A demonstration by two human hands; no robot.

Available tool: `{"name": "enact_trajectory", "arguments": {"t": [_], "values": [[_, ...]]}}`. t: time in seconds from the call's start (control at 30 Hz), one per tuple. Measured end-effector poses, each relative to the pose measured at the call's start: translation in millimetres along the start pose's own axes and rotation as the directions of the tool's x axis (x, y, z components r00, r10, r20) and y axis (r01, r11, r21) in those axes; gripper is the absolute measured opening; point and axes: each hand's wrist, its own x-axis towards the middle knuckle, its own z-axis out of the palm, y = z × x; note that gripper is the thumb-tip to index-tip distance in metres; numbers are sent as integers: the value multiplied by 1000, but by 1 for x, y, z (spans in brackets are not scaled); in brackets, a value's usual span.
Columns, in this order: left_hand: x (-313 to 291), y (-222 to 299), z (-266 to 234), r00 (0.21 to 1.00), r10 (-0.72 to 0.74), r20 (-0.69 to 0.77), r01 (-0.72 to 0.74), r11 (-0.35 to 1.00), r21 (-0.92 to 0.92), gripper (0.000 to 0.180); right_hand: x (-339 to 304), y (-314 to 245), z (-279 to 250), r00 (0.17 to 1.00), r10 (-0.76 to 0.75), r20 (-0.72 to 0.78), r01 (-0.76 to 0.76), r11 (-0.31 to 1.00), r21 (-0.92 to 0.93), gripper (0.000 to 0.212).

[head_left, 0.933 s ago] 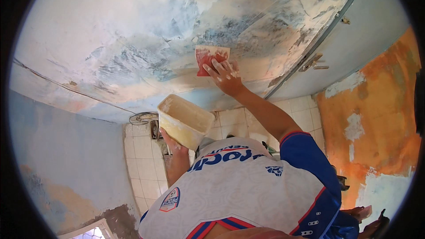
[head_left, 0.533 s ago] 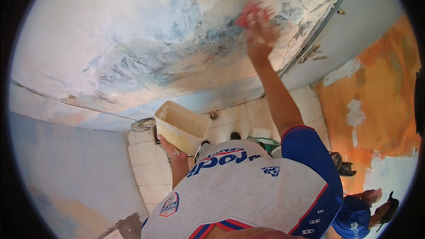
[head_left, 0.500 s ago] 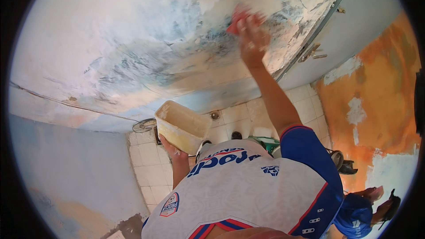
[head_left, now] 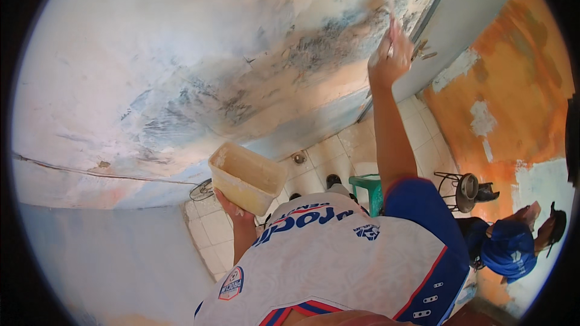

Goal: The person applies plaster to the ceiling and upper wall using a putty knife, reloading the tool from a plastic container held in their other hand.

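Note:
My left hand grips a pale cream rectangular plastic tub from its near left side; whitish paste coats its inner walls. My right hand, smeared with white, is raised near the wall's right side. Its fingers are closed around a red putty spreader, seen nearly edge-on and blurred. In front of me the wall carries pale smooth patches and dark, rough, scraped-looking streaks. Whether the spreader's edge touches the wall is hard to see.
A dark pipe-like strip edges the wall at right, and a cable runs along it at left. A green plastic stool and a metal-legged stand occupy the tiled floor. Another person works by the orange wall.
My right hand has swept rightward along the wall with the spreader, which has turned from flat to nearly edge-on. My left hand keeps holding the tub. The view has shifted slightly.

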Motion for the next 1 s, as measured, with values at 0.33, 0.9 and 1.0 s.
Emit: {"name": "enact_trajectory", "arguments": {"t": [0.33, 0.9, 1.0], "values": [[20, 44, -18, 994, -104, 25, 104, 994, 15, 75, -178, -117, -22, 882, 29, 470, -169, 951, 259, 46], [30, 68, -32, 994, -103, 35, 100, 992, 77, 74, -170, -157, -13, 900, 46, 432, -118, 983, 142, 37], [27, 71, -39, 993, -117, 31, 114, 991, 77, 75, -165, -147, -49, 892, 136, 431, -269, 926, 266, 25]]}}
